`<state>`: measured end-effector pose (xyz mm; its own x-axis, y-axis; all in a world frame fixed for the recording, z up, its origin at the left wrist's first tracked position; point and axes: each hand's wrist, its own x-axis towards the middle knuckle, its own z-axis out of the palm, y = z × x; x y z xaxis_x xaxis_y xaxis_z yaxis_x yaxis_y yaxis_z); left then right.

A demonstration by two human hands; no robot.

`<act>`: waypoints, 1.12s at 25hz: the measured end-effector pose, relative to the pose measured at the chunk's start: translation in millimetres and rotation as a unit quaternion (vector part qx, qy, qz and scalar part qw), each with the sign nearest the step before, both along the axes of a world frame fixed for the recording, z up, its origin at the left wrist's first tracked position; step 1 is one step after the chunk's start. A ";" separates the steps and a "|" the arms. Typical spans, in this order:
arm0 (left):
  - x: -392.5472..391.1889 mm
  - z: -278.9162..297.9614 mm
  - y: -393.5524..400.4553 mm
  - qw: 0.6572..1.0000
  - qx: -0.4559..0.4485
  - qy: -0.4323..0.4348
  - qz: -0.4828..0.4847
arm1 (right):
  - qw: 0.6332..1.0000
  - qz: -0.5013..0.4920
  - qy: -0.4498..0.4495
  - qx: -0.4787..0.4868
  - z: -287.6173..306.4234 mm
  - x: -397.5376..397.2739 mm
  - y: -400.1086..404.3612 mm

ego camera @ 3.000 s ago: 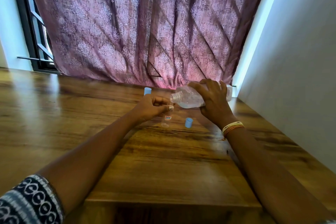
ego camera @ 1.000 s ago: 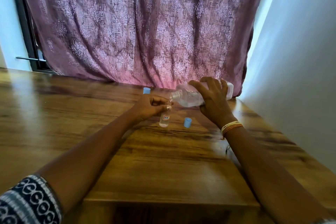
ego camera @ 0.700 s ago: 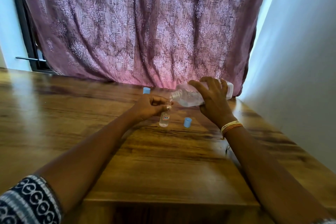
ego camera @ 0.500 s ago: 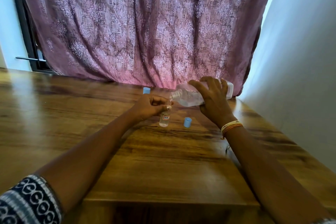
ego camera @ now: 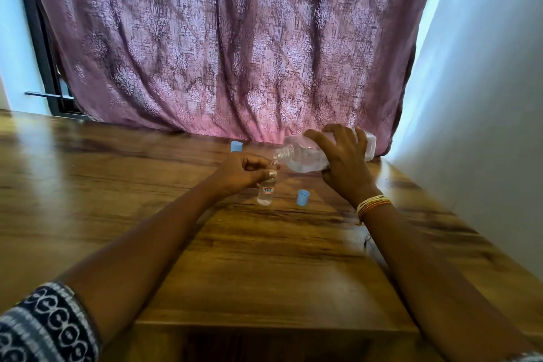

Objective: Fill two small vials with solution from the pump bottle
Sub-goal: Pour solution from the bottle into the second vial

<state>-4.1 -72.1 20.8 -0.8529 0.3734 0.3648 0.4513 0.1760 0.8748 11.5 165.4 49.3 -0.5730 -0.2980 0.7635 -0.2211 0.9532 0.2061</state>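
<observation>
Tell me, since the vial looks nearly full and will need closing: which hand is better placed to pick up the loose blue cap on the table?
Probably the right hand: the blue cap lies just below it, but it must first put down the bottle. The left hand pinches the vial at its neck and should keep it upright.

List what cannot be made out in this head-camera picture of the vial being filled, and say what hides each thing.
- Vial mouth: head view, covered by the left hand whose fingers pinch its neck.
- Vial label text: too small to read.
- Bottle middle: hidden by the gripping right hand.
- Blue object near the curtain: the hand covers its base, so cap or capped vial is unclear.
- Any pouring stream: too fine to see.
</observation>
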 end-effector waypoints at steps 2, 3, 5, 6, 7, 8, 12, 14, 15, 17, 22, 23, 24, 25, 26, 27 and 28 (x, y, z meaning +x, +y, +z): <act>-0.1 -0.6 -0.1 1.000 0.003 -0.004 -0.006 | 1.000 0.001 0.002 0.001 -0.3 -0.9 0.1; -0.1 -0.8 0.3 1.000 0.005 -0.004 -0.010 | 1.000 0.000 0.002 0.002 -0.5 -1.2 0.2; -0.2 -0.8 0.6 1.000 0.011 -0.006 -0.012 | 1.000 0.002 0.004 0.003 -0.3 -1.0 0.6; -1.1 -1.0 0.6 1.000 0.014 -0.008 -0.012 | 1.000 0.004 0.005 0.002 -0.1 -1.0 0.8; -1.8 -1.2 0.5 1.000 0.016 -0.011 -0.014 | 1.000 0.005 0.006 0.002 0.0 -1.0 0.9; -2.4 -1.5 0.5 1.000 0.016 -0.012 -0.016 | 1.000 0.006 0.005 0.001 0.0 -1.4 0.9; -3.7 -2.1 0.5 1.000 0.014 -0.007 -0.020 | 1.000 0.008 0.007 0.003 -0.1 -1.6 1.3; -4.2 -2.4 0.3 1.000 0.013 -0.002 -0.020 | 1.000 0.007 0.008 0.004 -0.2 -2.3 1.7; -4.9 -2.9 0.3 1.000 0.015 -0.002 -0.022 | 1.000 0.005 0.007 0.004 -0.2 -2.5 1.9; -5.8 -3.6 -0.2 1.000 0.019 -0.004 -0.022 | 1.000 0.006 0.003 0.004 -0.2 -2.7 2.1; -10.0 -6.4 -0.8 0.999 0.023 -0.001 -0.027 | 1.000 0.013 0.002 0.006 -1.6 -3.2 2.0; -10.4 -6.8 -0.5 0.999 0.027 -0.002 -0.029 | 1.000 0.016 0.002 0.004 -1.8 -3.2 1.7; -10.7 -7.0 -0.2 0.999 0.029 -0.003 -0.029 | 1.000 0.020 0.001 0.001 -1.9 -3.4 1.3; -11.4 -7.2 0.1 0.999 0.030 -0.002 -0.027 | 1.000 0.026 -0.003 -0.003 -1.7 -3.1 0.8; -11.7 -7.3 0.1 0.999 0.028 -0.001 -0.026 | 0.999 0.036 -0.009 -0.009 -1.8 -3.2 0.7; -11.9 -7.7 0.1 0.999 0.029 0.001 -0.029 | 0.999 0.048 -0.017 -0.016 -1.7 -3.0 0.5; -12.4 -8.5 -0.3 0.999 0.030 0.001 -0.033 | 0.997 0.063 -0.029 -0.027 -1.8 -2.8 0.5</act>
